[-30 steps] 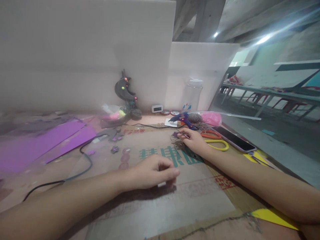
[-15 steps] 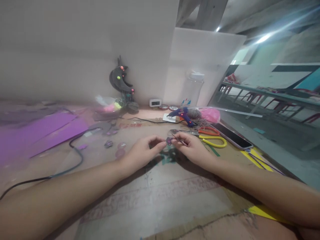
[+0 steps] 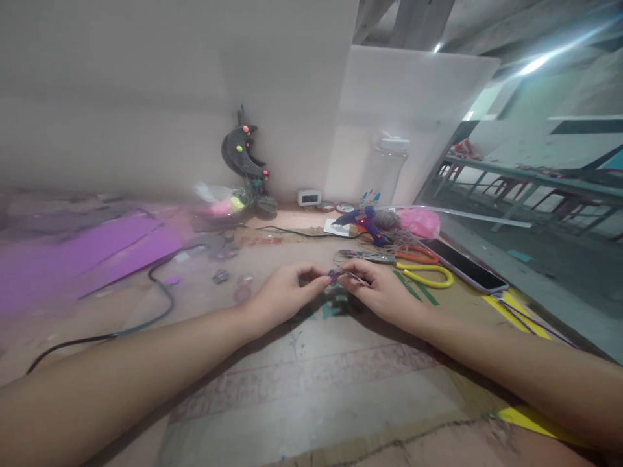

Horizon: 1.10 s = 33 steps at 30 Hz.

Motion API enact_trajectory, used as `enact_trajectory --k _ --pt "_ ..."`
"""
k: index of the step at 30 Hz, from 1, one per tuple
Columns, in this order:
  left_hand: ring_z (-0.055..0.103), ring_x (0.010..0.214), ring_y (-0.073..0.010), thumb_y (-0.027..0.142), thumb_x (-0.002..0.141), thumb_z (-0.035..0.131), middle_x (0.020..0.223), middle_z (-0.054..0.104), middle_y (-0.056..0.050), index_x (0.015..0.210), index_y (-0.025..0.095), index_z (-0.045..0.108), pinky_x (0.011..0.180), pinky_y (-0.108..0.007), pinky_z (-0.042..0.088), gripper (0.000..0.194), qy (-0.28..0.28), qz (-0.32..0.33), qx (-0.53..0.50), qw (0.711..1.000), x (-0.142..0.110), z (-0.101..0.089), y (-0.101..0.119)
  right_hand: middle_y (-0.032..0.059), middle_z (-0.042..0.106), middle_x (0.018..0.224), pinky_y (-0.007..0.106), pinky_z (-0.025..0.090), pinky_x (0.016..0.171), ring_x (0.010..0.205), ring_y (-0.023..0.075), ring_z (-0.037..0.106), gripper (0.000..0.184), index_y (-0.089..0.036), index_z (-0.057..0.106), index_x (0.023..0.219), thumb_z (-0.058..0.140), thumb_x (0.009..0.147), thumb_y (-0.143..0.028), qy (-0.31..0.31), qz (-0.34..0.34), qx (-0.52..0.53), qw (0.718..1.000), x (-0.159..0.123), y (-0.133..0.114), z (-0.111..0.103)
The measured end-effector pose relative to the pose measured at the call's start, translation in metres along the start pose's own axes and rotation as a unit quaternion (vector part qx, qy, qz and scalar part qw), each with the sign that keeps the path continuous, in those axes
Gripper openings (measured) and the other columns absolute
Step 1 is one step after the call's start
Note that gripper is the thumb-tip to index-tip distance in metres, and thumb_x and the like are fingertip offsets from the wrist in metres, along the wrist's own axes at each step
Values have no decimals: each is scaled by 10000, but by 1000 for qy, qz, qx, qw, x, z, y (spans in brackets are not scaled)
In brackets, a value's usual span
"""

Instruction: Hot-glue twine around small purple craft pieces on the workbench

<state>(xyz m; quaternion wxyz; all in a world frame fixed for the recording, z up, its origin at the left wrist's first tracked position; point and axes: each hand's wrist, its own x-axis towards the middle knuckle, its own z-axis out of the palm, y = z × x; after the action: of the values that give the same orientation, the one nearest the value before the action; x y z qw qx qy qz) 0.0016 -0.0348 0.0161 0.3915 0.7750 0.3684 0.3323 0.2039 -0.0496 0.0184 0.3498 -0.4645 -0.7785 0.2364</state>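
Above the cardboard-covered tabletop, my left hand (image 3: 289, 292) pinches a small purple flower-like piece (image 3: 333, 276) between thumb and fingertips. My right hand (image 3: 377, 288) meets it from the other side, its fingers closed on a thin, tweezers-like tool (image 3: 357, 279). Its fingertips are at the purple piece; whether they touch it I cannot tell. A similar purple-grey piece (image 3: 220, 276) lies on the table to the left. Just beyond my right hand lie scissors with orange and yellow handles (image 3: 438, 275).
A blue glue gun (image 3: 363, 220) rests at the back, near a clear bottle (image 3: 387, 168) and a pink bundle (image 3: 418, 222). A phone (image 3: 464, 266) lies right. Purple sheets (image 3: 121, 246) and a black cable (image 3: 163, 311) are left. A dark crescent ornament (image 3: 238, 152) stands against the wall.
The view has shifted slightly, so everything sits a little further right. Both hands stay together at the purple piece; the tool in my right hand now lies lower, nearer the fingers.
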Motion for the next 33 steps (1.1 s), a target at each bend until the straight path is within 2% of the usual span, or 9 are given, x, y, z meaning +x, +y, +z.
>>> enact_trajectory --k 2,5,11,14,18,23,33 --pt "619 772 -164 397 879 517 828 693 -19 871 161 665 705 -246 462 278 0 -4 7 1000 0 1 -1 31 678 813 251 465 604 695 168 614 225 -201 642 945 544 845 -377 10 3 3 1000 0 0 0" --pt "621 784 -169 398 875 522 848 695 -25 890 165 665 714 -258 471 273 -6 -5 8 1000 2 2 -5 27 681 779 257 470 604 685 173 619 206 -202 657 899 553 835 -367 14 2 -20 1000 1 -1 -1" --pt "631 930 -193 391 874 538 1056 701 -54 1147 188 634 810 -287 476 353 -36 -2 -26 999 4 2 -9 4 640 693 235 434 558 617 149 580 196 -203 637 824 546 844 -375 20 -8 -40 999 1 0 0" --pt "637 896 -189 375 881 524 1004 721 -38 1058 183 677 807 -281 470 302 -54 3 -30 998 5 3 -10 -1 627 679 227 423 547 603 140 569 188 -201 631 815 549 843 -368 17 -15 -40 999 0 1 0" --pt "625 802 -167 374 882 515 893 719 -16 940 175 688 726 -252 457 270 -35 -3 -11 999 4 3 -8 3 640 691 225 423 535 595 139 571 172 -196 632 851 561 834 -352 8 -9 -37 999 0 2 0" --pt "585 725 -147 403 882 507 819 681 -7 898 167 667 655 -235 426 285 -25 -8 0 1000 3 2 -8 4 643 688 228 427 541 602 142 575 169 -195 633 839 559 830 -347 10 -9 -45 999 1 3 0" --pt "519 662 -117 396 870 526 732 605 20 840 165 631 628 -218 395 255 -16 -16 -27 999 4 2 -8 5 643 719 221 415 563 624 134 565 184 -182 635 869 544 858 -341 7 -22 -57 998 3 4 -1"
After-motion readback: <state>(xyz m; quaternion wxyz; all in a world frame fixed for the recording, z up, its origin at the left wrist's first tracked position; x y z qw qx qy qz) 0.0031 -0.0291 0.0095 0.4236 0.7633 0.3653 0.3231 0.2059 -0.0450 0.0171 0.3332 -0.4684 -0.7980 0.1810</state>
